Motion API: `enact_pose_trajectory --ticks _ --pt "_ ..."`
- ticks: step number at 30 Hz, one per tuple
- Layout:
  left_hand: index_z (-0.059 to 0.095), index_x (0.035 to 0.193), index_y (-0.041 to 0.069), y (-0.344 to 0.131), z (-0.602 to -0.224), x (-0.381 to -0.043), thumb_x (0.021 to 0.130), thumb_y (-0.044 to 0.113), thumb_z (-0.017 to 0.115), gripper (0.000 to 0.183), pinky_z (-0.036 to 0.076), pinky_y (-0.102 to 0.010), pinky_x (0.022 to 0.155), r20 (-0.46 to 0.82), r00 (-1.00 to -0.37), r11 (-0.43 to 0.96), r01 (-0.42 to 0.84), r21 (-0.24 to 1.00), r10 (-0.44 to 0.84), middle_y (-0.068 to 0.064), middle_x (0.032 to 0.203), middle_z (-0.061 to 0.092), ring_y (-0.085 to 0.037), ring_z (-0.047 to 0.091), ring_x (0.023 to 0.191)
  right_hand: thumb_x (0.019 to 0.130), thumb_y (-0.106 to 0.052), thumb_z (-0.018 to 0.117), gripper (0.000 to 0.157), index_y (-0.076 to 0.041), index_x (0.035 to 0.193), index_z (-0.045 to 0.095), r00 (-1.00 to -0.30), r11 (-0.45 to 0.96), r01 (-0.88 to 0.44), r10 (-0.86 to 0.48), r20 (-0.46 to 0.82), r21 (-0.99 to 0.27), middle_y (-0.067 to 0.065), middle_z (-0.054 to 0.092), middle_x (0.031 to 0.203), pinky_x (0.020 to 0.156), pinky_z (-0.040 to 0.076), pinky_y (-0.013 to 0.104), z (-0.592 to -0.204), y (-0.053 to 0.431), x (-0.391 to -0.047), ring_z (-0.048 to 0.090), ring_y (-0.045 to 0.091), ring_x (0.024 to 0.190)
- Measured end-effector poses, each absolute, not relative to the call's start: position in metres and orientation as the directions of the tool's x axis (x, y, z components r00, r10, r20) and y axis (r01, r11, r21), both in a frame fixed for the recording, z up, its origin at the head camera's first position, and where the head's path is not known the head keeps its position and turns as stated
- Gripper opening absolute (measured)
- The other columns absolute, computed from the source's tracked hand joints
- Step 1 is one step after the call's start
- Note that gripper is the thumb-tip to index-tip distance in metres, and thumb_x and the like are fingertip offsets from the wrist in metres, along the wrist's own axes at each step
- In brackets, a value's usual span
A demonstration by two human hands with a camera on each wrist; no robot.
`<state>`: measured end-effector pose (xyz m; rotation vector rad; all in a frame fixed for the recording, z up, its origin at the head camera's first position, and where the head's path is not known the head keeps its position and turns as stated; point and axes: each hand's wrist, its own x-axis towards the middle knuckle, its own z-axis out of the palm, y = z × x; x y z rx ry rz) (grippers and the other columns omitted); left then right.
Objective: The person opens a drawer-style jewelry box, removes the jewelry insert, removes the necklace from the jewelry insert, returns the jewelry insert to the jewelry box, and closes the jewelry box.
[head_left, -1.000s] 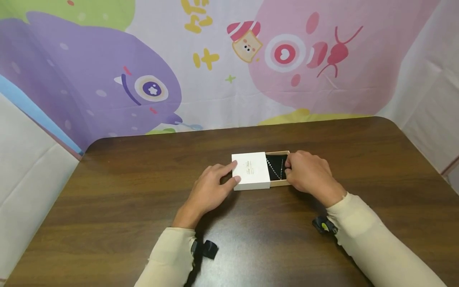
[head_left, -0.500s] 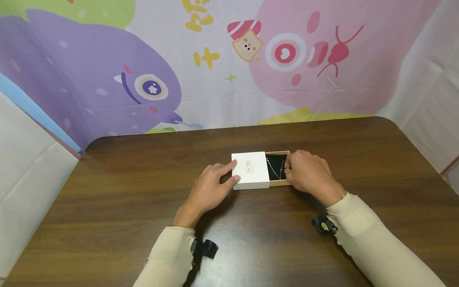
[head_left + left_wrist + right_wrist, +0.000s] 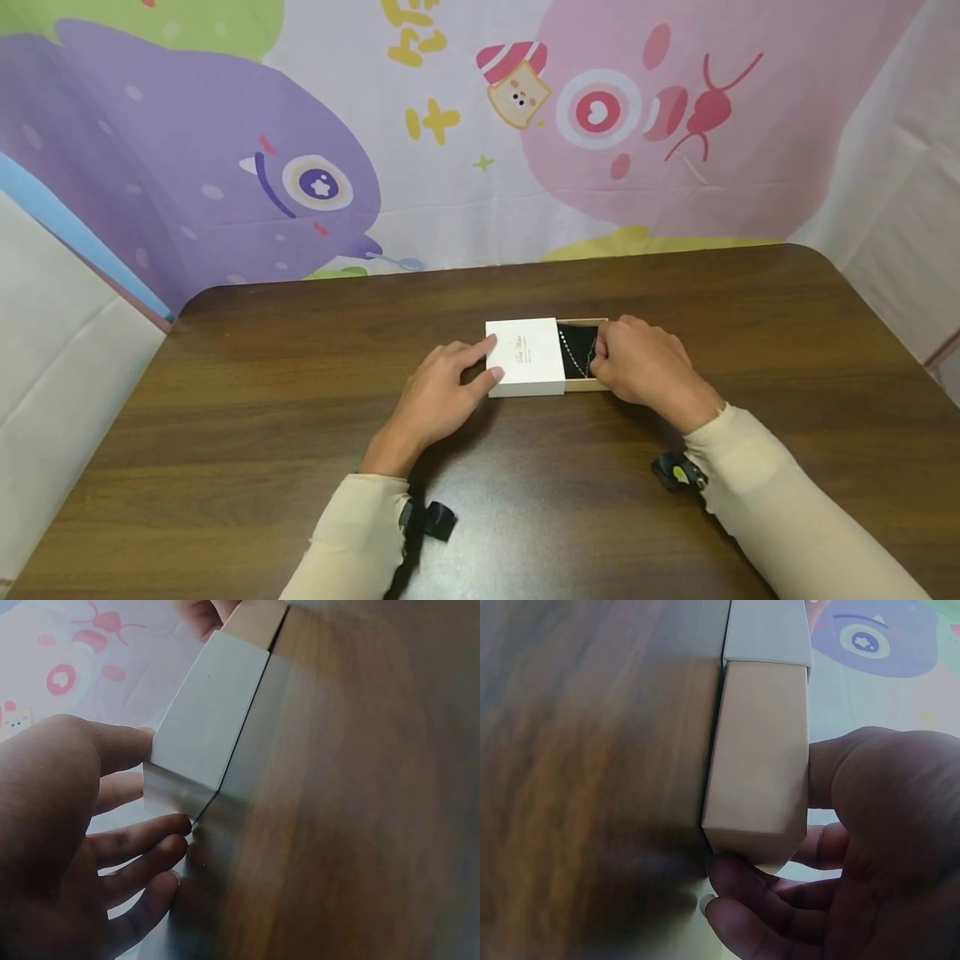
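Note:
A white slide-out jewelry box (image 3: 525, 358) with small gold lettering lies flat on the brown table. Its tan inner drawer (image 3: 585, 385) sticks out to the right, showing a black pad (image 3: 577, 342) with a thin silver chain necklace (image 3: 573, 357) on it. My left hand (image 3: 444, 392) rests thumb and index fingertips on the sleeve's left edge, the other fingers loosely extended by its end in the left wrist view. My right hand (image 3: 645, 358) grips the drawer's outer end, its thumb reaching in over the wall and fingers curled outside; its fingertips overlap the chain's right strand.
The wooden table (image 3: 262, 433) extends on all sides of the box. Behind it hangs a cartoon-printed cloth (image 3: 450, 183), with pale panels at left and right. Both sleeved forearms carry black wrist straps (image 3: 438, 521).
My right thumb and fingertips have edged slightly left and down over the drawer, covering part of the chain. My left hand and the box stay nearly still.

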<state>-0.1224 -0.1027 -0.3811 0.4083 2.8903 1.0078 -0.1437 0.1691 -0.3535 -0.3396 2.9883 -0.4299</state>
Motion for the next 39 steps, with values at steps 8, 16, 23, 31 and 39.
enact_pose_trajectory --ticks 8,16,23,31,39 --pt "0.049 0.148 0.035 -0.1031 -0.382 -0.1223 0.099 0.047 0.059 0.051 0.037 -0.063 0.1 0.021 -0.964 0.75 0.221 0.623 0.266 -0.001 0.139 0.057 -0.023 0.047 0.131 0.083 -0.016 0.062 0.01 -0.016 0.074 0.057 -0.966 0.93 -0.205 -0.243 -0.09 -0.306 0.005 0.053 0.083 0.052 0.04 0.038 -0.3537 0.1694 -0.1431 0.052 0.023 0.068" --pt "0.049 0.147 0.035 -0.1024 -0.3816 -0.1229 0.099 0.046 0.06 0.051 0.038 -0.063 0.099 0.026 -0.963 0.753 0.225 0.619 0.267 -0.001 0.139 0.058 -0.023 0.048 0.13 0.083 -0.019 0.061 0.013 -0.016 0.072 0.055 -0.968 0.934 -0.205 -0.238 -0.083 -0.293 0.004 0.052 0.081 0.055 0.042 0.04 -0.3545 0.1697 -0.144 0.053 0.024 0.069" --pt "0.049 0.147 0.035 -0.1031 -0.3819 -0.1236 0.098 0.047 0.06 0.052 0.037 -0.063 0.1 0.022 -0.964 0.749 0.221 0.625 0.266 0.0 0.138 0.058 -0.023 0.048 0.13 0.083 -0.017 0.056 0.013 -0.014 0.07 0.053 -0.967 0.935 -0.199 -0.236 -0.094 -0.292 0.005 0.051 0.08 0.057 0.042 0.041 -0.3552 0.1683 -0.1451 0.05 0.023 0.07" --pt "0.05 0.147 0.036 -0.1024 -0.382 -0.1237 0.098 0.045 0.061 0.05 0.038 -0.063 0.1 0.028 -0.965 0.75 0.221 0.624 0.261 0.0 0.138 0.059 -0.023 0.048 0.129 0.082 -0.017 0.053 0.017 -0.012 0.066 0.05 -0.972 0.939 -0.191 -0.222 -0.081 -0.285 0.006 0.05 0.076 0.055 0.041 0.04 -0.3571 0.168 -0.1477 0.048 0.023 0.064" --pt "0.052 0.146 0.036 -0.1029 -0.3833 -0.1236 0.099 0.045 0.06 0.049 0.039 -0.062 0.098 0.045 -0.963 0.746 0.234 0.623 0.264 0.001 0.137 0.06 -0.023 0.049 0.128 0.08 -0.016 0.051 0.012 -0.011 0.07 0.048 -0.976 0.938 -0.177 -0.207 -0.073 -0.299 0.004 0.043 0.068 0.047 0.037 0.036 -0.3565 0.1675 -0.1481 0.043 0.02 0.055"
